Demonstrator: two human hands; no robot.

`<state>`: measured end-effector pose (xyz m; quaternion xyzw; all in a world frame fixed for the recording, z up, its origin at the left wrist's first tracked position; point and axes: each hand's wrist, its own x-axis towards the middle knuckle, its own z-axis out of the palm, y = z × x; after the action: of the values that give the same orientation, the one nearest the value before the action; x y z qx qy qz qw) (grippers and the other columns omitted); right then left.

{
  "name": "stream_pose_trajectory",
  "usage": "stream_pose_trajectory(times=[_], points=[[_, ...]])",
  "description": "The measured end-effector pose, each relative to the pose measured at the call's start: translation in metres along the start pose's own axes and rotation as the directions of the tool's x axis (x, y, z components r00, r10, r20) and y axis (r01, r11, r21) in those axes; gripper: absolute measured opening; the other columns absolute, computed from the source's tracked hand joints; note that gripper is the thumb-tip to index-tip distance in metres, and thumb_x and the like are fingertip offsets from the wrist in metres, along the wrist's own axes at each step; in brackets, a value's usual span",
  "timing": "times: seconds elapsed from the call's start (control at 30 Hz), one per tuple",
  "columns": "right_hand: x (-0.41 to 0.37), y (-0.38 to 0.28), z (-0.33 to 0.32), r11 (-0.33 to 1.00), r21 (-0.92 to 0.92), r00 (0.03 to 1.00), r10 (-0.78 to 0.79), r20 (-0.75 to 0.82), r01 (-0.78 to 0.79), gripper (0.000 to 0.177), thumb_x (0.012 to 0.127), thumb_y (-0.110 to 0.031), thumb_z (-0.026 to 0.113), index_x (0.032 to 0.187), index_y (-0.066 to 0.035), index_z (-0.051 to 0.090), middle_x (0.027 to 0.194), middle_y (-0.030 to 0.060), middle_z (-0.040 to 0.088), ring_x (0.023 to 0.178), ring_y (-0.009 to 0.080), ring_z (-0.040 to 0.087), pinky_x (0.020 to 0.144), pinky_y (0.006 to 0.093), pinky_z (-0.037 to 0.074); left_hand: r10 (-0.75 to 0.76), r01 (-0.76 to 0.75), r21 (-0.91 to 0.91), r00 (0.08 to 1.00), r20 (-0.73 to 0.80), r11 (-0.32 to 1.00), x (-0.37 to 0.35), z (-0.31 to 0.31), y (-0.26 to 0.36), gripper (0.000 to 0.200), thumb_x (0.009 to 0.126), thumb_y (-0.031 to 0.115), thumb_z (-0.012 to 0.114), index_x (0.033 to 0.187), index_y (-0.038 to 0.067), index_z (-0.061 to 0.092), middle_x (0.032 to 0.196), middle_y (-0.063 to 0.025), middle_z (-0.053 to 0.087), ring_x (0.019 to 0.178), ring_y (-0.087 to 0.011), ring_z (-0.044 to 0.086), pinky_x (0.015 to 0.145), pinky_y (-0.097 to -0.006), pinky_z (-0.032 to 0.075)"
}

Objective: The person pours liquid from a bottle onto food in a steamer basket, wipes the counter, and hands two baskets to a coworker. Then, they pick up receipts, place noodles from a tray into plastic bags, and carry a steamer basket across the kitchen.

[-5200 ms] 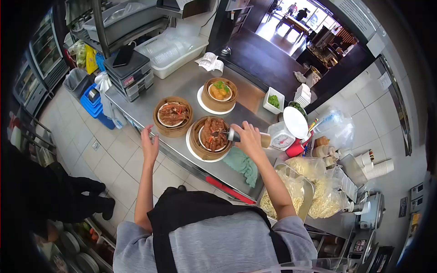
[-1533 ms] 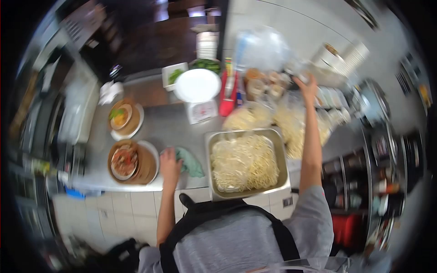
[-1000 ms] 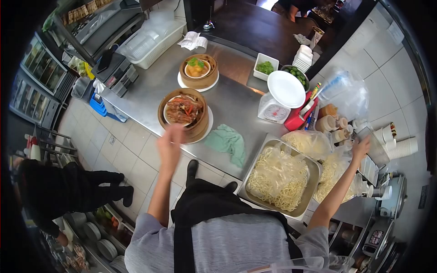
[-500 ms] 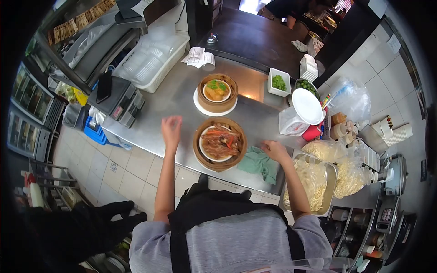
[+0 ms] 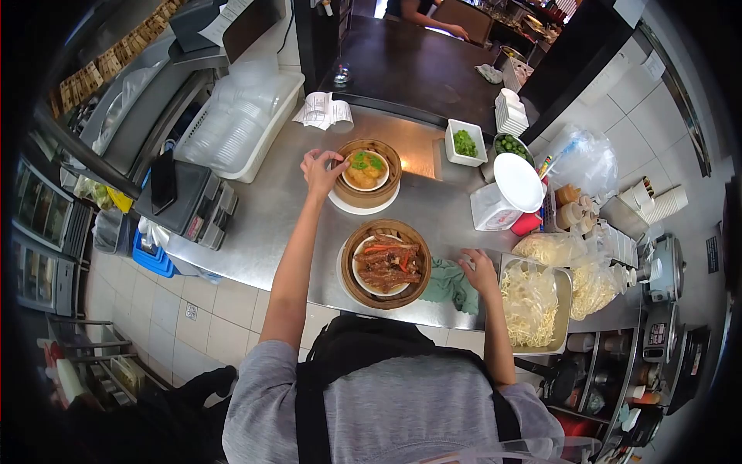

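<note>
My left hand (image 5: 322, 170) is at the left rim of the upper bamboo steamer (image 5: 368, 199), thumb and fingers bent against its edge. Inside that steamer is a small bowl of yellowish food with green leaves (image 5: 365, 169), and a white plate (image 5: 352, 209) lies beneath. Nearer to me, a larger steamer (image 5: 423, 277) holds a bowl of brown meat with red strips (image 5: 386, 265). My right hand (image 5: 477, 271) hovers beside the green cloth (image 5: 450, 286) with its fingers apart and nothing in them.
A basket of plastic containers (image 5: 255, 155) and paper slips (image 5: 325, 110) are at the upper left. To the right stand a white scale (image 5: 495, 207), a dish of chopped greens (image 5: 464, 144) and a metal tray of noodles (image 5: 566, 309). Across the dark counter (image 5: 417, 66) shows another person's arm (image 5: 440, 25).
My left hand has moved up and right to the upper steamer's rim. My right hand is slightly lower. The view has shifted, and the larger steamer now shows a white plate edge at its left.
</note>
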<state>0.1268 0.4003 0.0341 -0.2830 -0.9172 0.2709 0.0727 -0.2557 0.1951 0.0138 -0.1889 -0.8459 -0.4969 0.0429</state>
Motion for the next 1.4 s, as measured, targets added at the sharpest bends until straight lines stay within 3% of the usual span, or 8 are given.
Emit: stream_pose_trajectory(times=[0.17, 0.37, 0.57, 0.73, 0.87, 1.17, 1.3, 1.4], points=[[0.0, 0.002, -0.001, 0.999, 0.018, 0.998, -0.028, -0.056, 0.029, 0.029, 0.079, -0.023, 0.062, 0.105, -0.008, 0.06, 0.103, 0.0156, 0.058, 0.093, 0.0357, 0.057, 0.079, 0.0412, 0.046, 0.113, -0.109, 0.046, 0.988, -0.105, 0.993, -0.004, 0.01, -0.002, 0.034, 0.065, 0.032, 0.078, 0.092, 0.019, 0.062, 0.121, -0.0146, 0.039, 0.115, -0.0354, 0.031, 0.094, -0.0462, 0.03], [-0.01, 0.013, -0.006, 0.997, -0.001, 0.963, 0.077, 0.257, -0.08, 0.033, 0.072, -0.025, 0.069, 0.096, -0.004, 0.063, 0.084, 0.0171, 0.062, 0.079, 0.0341, 0.061, 0.073, 0.0393, 0.048, 0.208, -0.208, 0.023, 0.953, -0.223, 0.978, -0.039, -0.042, -0.003, 0.032, 0.073, 0.019, 0.072, 0.1, 0.009, 0.057, 0.109, -0.0128, 0.047, 0.102, -0.0303, 0.046, 0.086, -0.0376, 0.04], [0.023, 0.035, 0.004, 0.996, -0.073, 0.998, -0.047, -0.038, 0.045, 0.033, 0.07, -0.019, 0.07, 0.098, -0.004, 0.062, 0.082, 0.0162, 0.06, 0.078, 0.0335, 0.059, 0.071, 0.0387, 0.047, -0.209, 0.261, -0.106, 0.912, 0.353, 0.96, -0.157, -0.085, -0.04, 0.022, 0.086, 0.015, 0.058, 0.102, 0.001, 0.059, 0.083, -0.0101, 0.066, 0.073, -0.0145, 0.061, 0.067, -0.0273, 0.049], [0.083, -0.024, 0.007, 0.966, 0.092, 0.969, -0.236, -0.07, 0.241, 0.031, 0.077, -0.021, 0.064, 0.104, -0.005, 0.061, 0.093, 0.0165, 0.062, 0.086, 0.0321, 0.06, 0.075, 0.0376, 0.047, -0.293, 0.413, -0.22, 0.856, 0.426, 0.884, -0.175, -0.072, -0.032, 0.026, 0.09, 0.015, 0.052, 0.11, -0.001, 0.056, 0.08, -0.009, 0.064, 0.069, -0.0133, 0.061, 0.064, -0.026, 0.049], [0.144, -0.062, 0.045, 0.763, 0.615, 0.95, -0.002, 0.311, -0.199, 0.045, 0.088, -0.034, 0.054, 0.124, -0.008, 0.049, 0.108, 0.0151, 0.061, 0.099, 0.0241, 0.059, 0.077, 0.0336, 0.047, -0.352, 0.502, -0.195, 0.788, 0.505, 0.843, -0.162, -0.067, 0.001, 0.034, 0.092, 0.017, 0.048, 0.12, -0.002, 0.047, 0.087, -0.0106, 0.063, 0.077, -0.0154, 0.062, 0.069, -0.0262, 0.05], [0.179, -0.119, 0.085, 0.388, 0.775, 0.85, 0.047, 0.524, -0.499, 0.085, 0.086, -0.056, 0.046, 0.143, -0.017, -0.004, 0.147, 0.0136, 0.01, 0.129, 0.0344, 0.025, 0.096, 0.0506, 0.033, -0.313, 0.687, -0.563, 0.719, 0.621, 0.46, -0.081, -0.031, -0.023, 0.046, 0.091, 0.017, 0.049, 0.131, 0.002, 0.033, 0.112, -0.0165, 0.056, 0.093, -0.0263, 0.061, 0.083, -0.0342, 0.05], [0.167, -0.105, 0.084, 0.375, 0.71, 0.775, 0.041, 0.63, -0.597, 0.086, 0.087, -0.057, 0.044, 0.143, -0.019, -0.01, 0.131, 0.0174, 0.04, 0.113, 0.0292, 0.047, 0.087, 0.0503, 0.04, -0.368, 0.591, -0.734, 0.799, 0.475, 0.335, -0.065, -0.031, -0.04, 0.053, 0.092, 0.019, 0.049, 0.136, 0.006, 0.023, 0.12, -0.0183, 0.049, 0.1, -0.0272, 0.057, 0.084, -0.0368, 0.049], [0.187, -0.083, 0.11, 0.429, 0.793, 0.896, 0.109, 0.43, -0.433, 0.069, 0.091, -0.036, 0.047, 0.143, -0.012, 0.008, 0.107, 0.0138, 0.056, 0.097, 0.0219, 0.057, 0.073, 0.0375, 0.047, -0.427, 0.56, -0.768, 0.804, 0.413, 0.311, -0.075, -0.044, -0.039, 0.058, 0.092, 0.023, 0.049, 0.139, 0.01, 0.017, 0.13, -0.0168, 0.041, 0.106, -0.026, 0.053, 0.086, -0.0387, 0.046]])
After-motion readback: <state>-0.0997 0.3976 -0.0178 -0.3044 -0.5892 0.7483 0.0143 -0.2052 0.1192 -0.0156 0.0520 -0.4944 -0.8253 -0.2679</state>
